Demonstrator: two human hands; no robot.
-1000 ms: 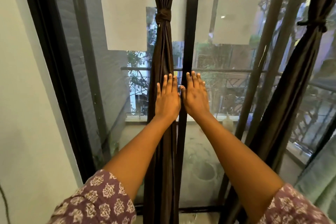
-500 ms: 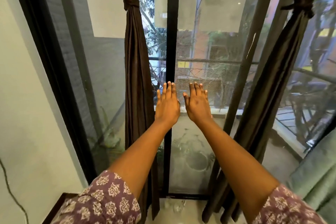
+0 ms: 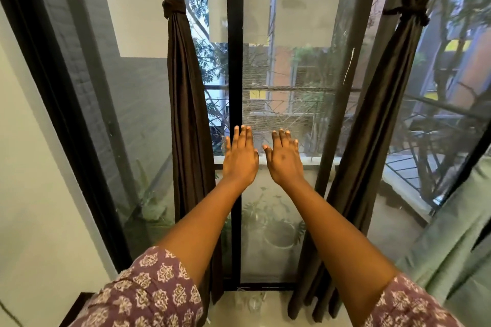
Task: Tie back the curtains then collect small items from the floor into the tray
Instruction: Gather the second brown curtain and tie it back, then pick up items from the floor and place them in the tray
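Both bare forearms reach straight forward from purple sleeves printed with pale motifs (image 3: 148,292), palms turned away toward the window. The left hand (image 3: 240,156) has its fingers straight and pressed together, lying over the black vertical window frame bar (image 3: 235,61); whether it touches the bar cannot be told. The right hand (image 3: 285,159) sits just beside it, apart by a narrow gap, fingers relaxed and slightly bent, in front of the mesh pane; neither hand holds anything. The left dark brown gathered curtain (image 3: 186,114) hangs just left of the left hand, bound high up by a knotted tie (image 3: 172,8). The right dark brown curtain (image 3: 377,114) slants well to the right of the right hand, tied near the top (image 3: 406,14). On the pale floor (image 3: 273,310) below lie small clear items (image 3: 249,300), too blurred to identify
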